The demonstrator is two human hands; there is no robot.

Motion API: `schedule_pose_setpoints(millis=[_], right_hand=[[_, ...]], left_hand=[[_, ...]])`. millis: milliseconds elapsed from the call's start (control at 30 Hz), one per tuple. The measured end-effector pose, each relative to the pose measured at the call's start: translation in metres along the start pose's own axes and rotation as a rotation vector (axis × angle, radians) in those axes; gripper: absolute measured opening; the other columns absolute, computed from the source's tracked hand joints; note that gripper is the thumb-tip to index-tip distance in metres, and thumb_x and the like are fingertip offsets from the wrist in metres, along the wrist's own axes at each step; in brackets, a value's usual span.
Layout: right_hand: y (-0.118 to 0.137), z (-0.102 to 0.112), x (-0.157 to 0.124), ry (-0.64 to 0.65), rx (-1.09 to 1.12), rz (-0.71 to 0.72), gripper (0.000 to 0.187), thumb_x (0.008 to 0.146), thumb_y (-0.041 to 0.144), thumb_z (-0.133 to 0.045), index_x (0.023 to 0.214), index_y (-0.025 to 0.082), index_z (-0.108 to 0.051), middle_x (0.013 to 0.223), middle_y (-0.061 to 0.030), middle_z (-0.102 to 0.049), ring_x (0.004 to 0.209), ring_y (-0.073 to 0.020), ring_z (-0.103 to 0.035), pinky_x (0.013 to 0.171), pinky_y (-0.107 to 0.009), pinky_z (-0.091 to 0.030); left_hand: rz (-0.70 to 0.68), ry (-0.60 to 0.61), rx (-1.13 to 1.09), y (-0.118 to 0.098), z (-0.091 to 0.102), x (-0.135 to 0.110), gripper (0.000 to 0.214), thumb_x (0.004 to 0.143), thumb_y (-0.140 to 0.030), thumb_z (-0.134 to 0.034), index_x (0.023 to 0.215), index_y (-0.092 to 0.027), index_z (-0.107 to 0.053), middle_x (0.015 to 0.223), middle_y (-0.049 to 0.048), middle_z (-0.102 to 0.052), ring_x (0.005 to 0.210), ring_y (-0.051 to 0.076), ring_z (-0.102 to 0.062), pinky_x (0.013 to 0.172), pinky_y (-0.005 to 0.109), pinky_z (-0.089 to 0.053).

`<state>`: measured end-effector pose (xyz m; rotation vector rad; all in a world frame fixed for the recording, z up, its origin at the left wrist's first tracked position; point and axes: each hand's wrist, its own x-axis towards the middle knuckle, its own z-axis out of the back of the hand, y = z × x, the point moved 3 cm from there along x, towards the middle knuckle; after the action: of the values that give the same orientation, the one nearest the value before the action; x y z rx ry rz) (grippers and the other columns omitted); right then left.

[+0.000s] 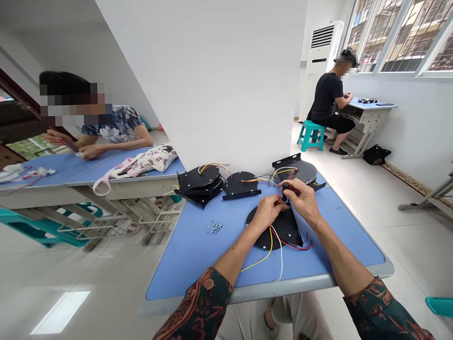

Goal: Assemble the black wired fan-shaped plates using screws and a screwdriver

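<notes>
Blue desk (185, 260) — black discs (242, 184), probably screws (214, 227)

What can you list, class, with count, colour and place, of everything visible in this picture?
blue-topped desk: 1, blue and grey, directly ahead
black disc: 1, black, under the hands, with yellow, white and red wires
black wired discs: several, black, far side of desk, some stacked
silver screws: small pile, silver, left of the hands
tote bag: 1, white and pink, on the left desk
teal stool: 1, teal, by the window desk
air conditioner: 1, white, beside the windows
black bag: 1, black, on the floor
co-workers: 2, at desks, left and far right
left hand: 1, bare, beside the small black part
right hand: 1, bare, pinching a small black part
</notes>
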<state>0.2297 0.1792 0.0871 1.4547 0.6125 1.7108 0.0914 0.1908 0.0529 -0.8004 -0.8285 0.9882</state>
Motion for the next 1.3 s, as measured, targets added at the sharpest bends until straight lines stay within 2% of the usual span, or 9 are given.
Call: schedule_pose_setpoints(millis=[133, 300, 433, 567, 700, 867, 1000, 1133, 1300], right_hand=[[0.005, -0.003, -0.002, 0.041, 0.078, -0.006, 0.026, 0.093, 0.034, -0.060, 0.113, 0.022, -0.072, 0.090, -0.0039, -0.072, 0.082, -0.0196, -0.067, 0.076, -0.033, -0.053], [0.010, -0.001, -0.001, -0.049, -0.106, 0.051, 0.023, 0.087, 0.035, -0.071, 0.106, 0.023, -0.075, 0.094, -0.0039, -0.072, 0.078, -0.0181, -0.062, 0.078, -0.033, -0.053], [0.000, 0.001, 0.000, -0.050, -0.044, -0.020, 0.021, 0.087, 0.029, -0.065, 0.103, 0.023, -0.075, 0.095, -0.0045, -0.073, 0.084, -0.0200, -0.067, 0.078, -0.033, -0.054], [-0.005, 0.000, -0.002, -0.017, 0.009, -0.060, 0.029, 0.090, 0.029, -0.058, 0.113, 0.022, -0.073, 0.091, -0.0043, -0.074, 0.082, -0.0205, -0.069, 0.076, -0.033, -0.055], [0.004, -0.003, -0.004, -0.047, -0.102, 0.011, 0.030, 0.092, 0.032, -0.060, 0.118, 0.022, -0.072, 0.093, -0.0043, -0.073, 0.082, -0.0197, -0.065, 0.081, -0.035, -0.053], [0.011, -0.001, -0.003, -0.100, -0.198, 0.078, 0.026, 0.088, 0.034, -0.068, 0.110, 0.023, -0.076, 0.086, -0.0027, -0.067, 0.073, -0.0178, -0.059, 0.075, -0.033, -0.051], [0.003, 0.002, -0.002, -0.063, -0.114, 0.026, 0.023, 0.087, 0.026, -0.062, 0.105, 0.024, -0.076, 0.087, -0.0034, -0.070, 0.080, -0.0197, -0.065, 0.078, -0.033, -0.053], [-0.001, -0.002, -0.004, 0.025, 0.058, -0.043, 0.028, 0.090, 0.027, -0.057, 0.112, 0.022, -0.073, 0.095, -0.0050, -0.076, 0.085, -0.0207, -0.070, 0.077, -0.033, -0.056], [0.008, -0.004, -0.006, -0.003, -0.040, 0.004, 0.028, 0.093, 0.034, -0.061, 0.116, 0.023, -0.072, 0.100, -0.0056, -0.076, 0.088, -0.0206, -0.067, 0.083, -0.035, -0.054]], left_hand=[[0.023, -0.012, 0.004, -0.001, 0.001, 0.000, 0.025, 0.083, -0.025, -0.073, 0.065, -0.016, -0.058, 0.064, -0.0037, -0.060, 0.063, 0.012, -0.052, 0.066, 0.026, -0.038], [0.010, -0.014, 0.012, 0.001, -0.001, 0.000, 0.021, 0.084, -0.026, -0.072, 0.069, -0.017, -0.061, 0.065, -0.0035, -0.061, 0.062, 0.013, -0.053, 0.066, 0.026, -0.039], [-0.016, -0.003, -0.071, 0.002, -0.002, 0.000, 0.017, 0.087, -0.026, -0.068, 0.073, -0.016, -0.067, 0.070, -0.0007, -0.067, 0.069, 0.015, -0.059, 0.068, 0.025, -0.043], [-0.059, 0.025, -0.074, 0.002, -0.003, 0.000, 0.020, 0.090, -0.020, -0.061, 0.073, -0.016, -0.071, 0.074, 0.0008, -0.071, 0.074, 0.016, -0.063, 0.073, 0.025, -0.045], [-0.040, 0.007, -0.023, 0.003, -0.001, 0.000, 0.016, 0.088, -0.016, -0.060, 0.079, -0.016, -0.073, 0.079, 0.0016, -0.074, 0.074, 0.016, -0.064, 0.071, 0.025, -0.045], [-0.044, 0.004, 0.015, 0.001, -0.001, -0.001, 0.012, 0.088, -0.014, -0.061, 0.081, -0.016, -0.071, 0.080, 0.0016, -0.074, 0.074, 0.016, -0.064, 0.071, 0.025, -0.044], [-0.010, -0.029, 0.021, 0.002, -0.001, 0.000, 0.015, 0.086, -0.022, -0.067, 0.072, -0.016, -0.065, 0.069, -0.0014, -0.068, 0.067, 0.014, -0.059, 0.066, 0.024, -0.041], [0.010, 0.015, -0.083, 0.001, -0.002, 0.000, 0.023, 0.087, -0.030, -0.066, 0.070, -0.016, -0.064, 0.068, -0.0012, -0.066, 0.067, 0.014, -0.059, 0.067, 0.025, -0.043], [-0.004, 0.003, -0.049, 0.001, 0.000, -0.001, 0.020, 0.089, -0.028, -0.063, 0.073, -0.016, -0.066, 0.069, -0.0002, -0.066, 0.068, 0.015, -0.059, 0.067, 0.026, -0.042]])
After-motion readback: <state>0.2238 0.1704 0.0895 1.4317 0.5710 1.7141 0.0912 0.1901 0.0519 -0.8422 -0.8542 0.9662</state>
